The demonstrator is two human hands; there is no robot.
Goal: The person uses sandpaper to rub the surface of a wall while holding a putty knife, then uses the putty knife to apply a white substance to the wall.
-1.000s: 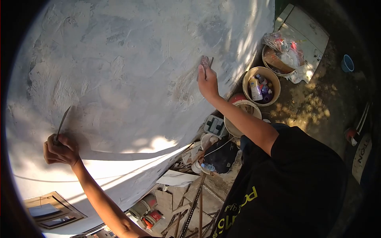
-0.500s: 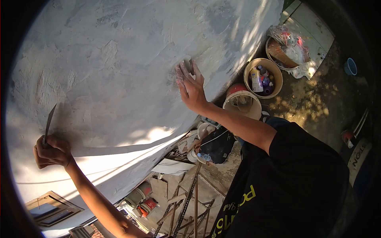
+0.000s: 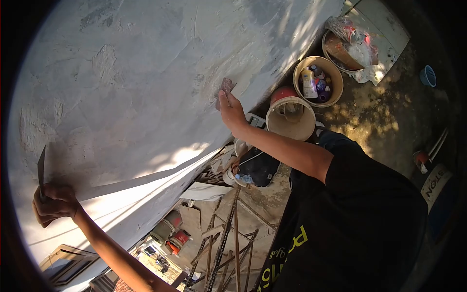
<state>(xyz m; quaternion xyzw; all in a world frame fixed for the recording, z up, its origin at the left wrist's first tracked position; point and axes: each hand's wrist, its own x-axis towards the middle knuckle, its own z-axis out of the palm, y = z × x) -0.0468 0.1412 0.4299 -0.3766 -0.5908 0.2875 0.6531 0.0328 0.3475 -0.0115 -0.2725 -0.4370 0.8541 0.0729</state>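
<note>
Left hand: the left hand is curled firmly around the handle of a knife, its thin blade seen nearly edge-on and pointing up the picture; whether it touches the wall, I cannot tell.
Right hand: the right hand pinches a small reddish-brown flat tool close against the wall (its exact kind is too small to tell).
Wall: the grey-white wall fills the upper left, streaked with ridges; a rough patch lies just above the blade.
Stroke: best worked, I judge, with a low, steady angle and even pressure, so the edge flattens ridges rather than gouging.
Shade: sunlight and shadow mottle the surface, so fingertips probably judge flatness better than eyes.
Buckets: the tipped bucket lies near the right forearm; a clear elbow seems wise.
</note>
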